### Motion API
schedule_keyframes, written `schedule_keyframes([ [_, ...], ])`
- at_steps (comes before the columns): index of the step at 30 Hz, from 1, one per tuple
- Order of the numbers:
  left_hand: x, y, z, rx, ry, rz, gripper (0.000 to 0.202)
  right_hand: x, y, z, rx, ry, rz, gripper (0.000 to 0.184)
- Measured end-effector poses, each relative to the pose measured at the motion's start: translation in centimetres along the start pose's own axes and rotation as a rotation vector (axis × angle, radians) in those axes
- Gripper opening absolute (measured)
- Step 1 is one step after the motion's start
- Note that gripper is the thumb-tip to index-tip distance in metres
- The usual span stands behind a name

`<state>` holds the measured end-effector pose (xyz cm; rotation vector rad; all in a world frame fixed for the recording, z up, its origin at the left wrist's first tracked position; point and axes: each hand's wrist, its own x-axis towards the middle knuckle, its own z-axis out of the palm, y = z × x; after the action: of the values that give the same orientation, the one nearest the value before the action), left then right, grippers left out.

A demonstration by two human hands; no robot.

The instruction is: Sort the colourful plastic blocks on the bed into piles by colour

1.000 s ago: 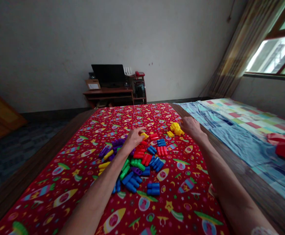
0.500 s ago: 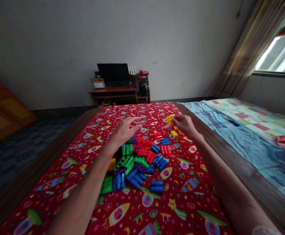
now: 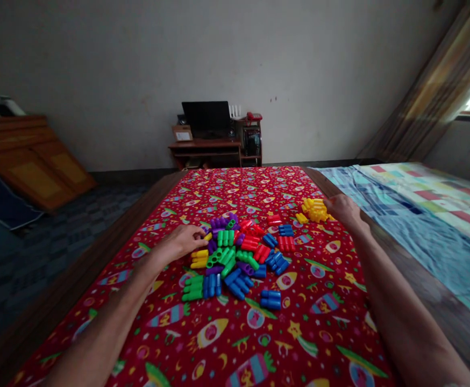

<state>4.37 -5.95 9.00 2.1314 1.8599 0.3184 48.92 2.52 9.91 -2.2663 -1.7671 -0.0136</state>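
My left hand (image 3: 185,239) is at the left edge of a mixed pile of toy blocks, each shaped like joined tubes. Its thumb and fingers are pinched on a small yellow block (image 3: 207,236), partly hidden. Just below lies another yellow block (image 3: 199,259). Purple blocks (image 3: 221,222) and green blocks (image 3: 226,237) are close by. On the far right, my right hand (image 3: 343,208) is at a heap of yellow blocks (image 3: 318,214). Its curled fingers are closed at the right end of the top yellow block (image 3: 314,204); the fingertips are partly hidden.
Red blocks (image 3: 286,243) and blue blocks (image 3: 270,299) spread over the right and front of the pile. A red patterned cloth (image 3: 219,349) covers the table, with its wooden edge (image 3: 154,193) showing. To the right is a bed (image 3: 380,215); a desk with a monitor (image 3: 205,119) stands behind.
My left hand has come down and back to the pile's left side and closed on a yellow block. My right hand has moved right, lowering its yellow block onto the heap. The view has swung left.
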Motion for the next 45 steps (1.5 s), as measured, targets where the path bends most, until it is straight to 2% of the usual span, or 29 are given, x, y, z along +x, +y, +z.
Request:
schedule_keyframes([
  [3,0.3,0.3,-1.1,0.084,0.076,-0.007,0.026,-0.5,-0.5,-1.1,-0.037,0.052,0.023,0.041],
  [6,-0.1,0.7,-2.6,0.007,0.227,0.034,0.036,-2.0,-2.9,-2.2,0.05,0.136,-0.126,0.038],
  [8,-0.8,2.0,-2.9,-0.096,0.323,0.115,0.044,-4.0,-5.5,-2.7,0.201,0.122,-0.325,0.036],
  [10,-1.5,4.2,-2.5,-0.177,0.364,0.202,0.047,-6.9,-8.6,-2.6,0.429,0.014,-0.608,0.035],
  [12,-2.2,6.8,-1.4,-0.217,0.369,0.287,0.045,-9.7,-11.2,-2.2,0.637,-0.127,-0.857,0.036],
  [15,-2.8,9.4,0.1,-0.241,0.339,0.38,0.042,-12.2,-13.2,-1.5,0.683,-0.252,-1.075,0.028],
  [16,-2.8,9.6,0.2,-0.237,0.307,0.391,0.042,-12.3,-13.2,-1.5,0.65,-0.247,-1.087,0.023],
  [18,-2.6,8.8,0.0,-0.193,0.212,0.374,0.043,-11.2,-12.4,-1.6,0.575,-0.172,-1.009,0.018],
  [22,-2.2,3.9,-1.4,-0.013,0.034,0.234,0.046,-6.4,-8.4,-1.8,0.391,0.1,-0.655,0.026],
  [24,-2.1,1.1,-1.7,0.056,-0.008,0.138,0.045,-4.2,-6.0,-1.6,0.247,0.159,-0.522,0.03],
  [26,-2.1,-0.8,-1.3,0.107,-0.015,0.094,0.044,-2.8,-3.8,-1.3,0.122,0.125,-0.44,0.037],
  [28,-1.9,-1.7,-0.4,0.14,-0.089,0.093,0.039,-2.1,-2.2,-1.0,0.051,0.053,-0.399,0.042],
  [31,-1.5,-1.6,0.8,0.15,-0.261,0.116,0.024,-1.7,-0.8,-0.7,0.015,-0.015,-0.355,0.045],
  [33,-1.2,-1.1,0.7,0.143,-0.289,0.124,0.018,-1.4,-0.4,-0.6,0.009,-0.048,-0.32,0.048],
  [36,-0.8,-0.2,-0.7,0.116,-0.188,0.107,0.019,-1.0,-0.4,-0.9,0.045,-0.058,-0.309,0.054],
  [39,-0.8,1.1,-2.1,0.002,0.06,0.077,0.027,-1.4,-1.9,-1.7,0.164,0.041,-0.356,0.052],
  [41,-1.0,2.5,-2.1,-0.14,0.214,0.09,0.037,-2.8,-4.1,-2.3,0.311,0.078,-0.433,0.044],
  [43,-1.5,4.3,-1.4,-0.264,0.31,0.143,0.046,-5.0,-7.0,-2.5,0.508,0.013,-0.584,0.036],
  [45,-2.1,6.2,-0.3,-0.3,0.372,0.204,0.046,-7.7,-9.8,-2.4,0.678,-0.176,-0.798,0.034],
])
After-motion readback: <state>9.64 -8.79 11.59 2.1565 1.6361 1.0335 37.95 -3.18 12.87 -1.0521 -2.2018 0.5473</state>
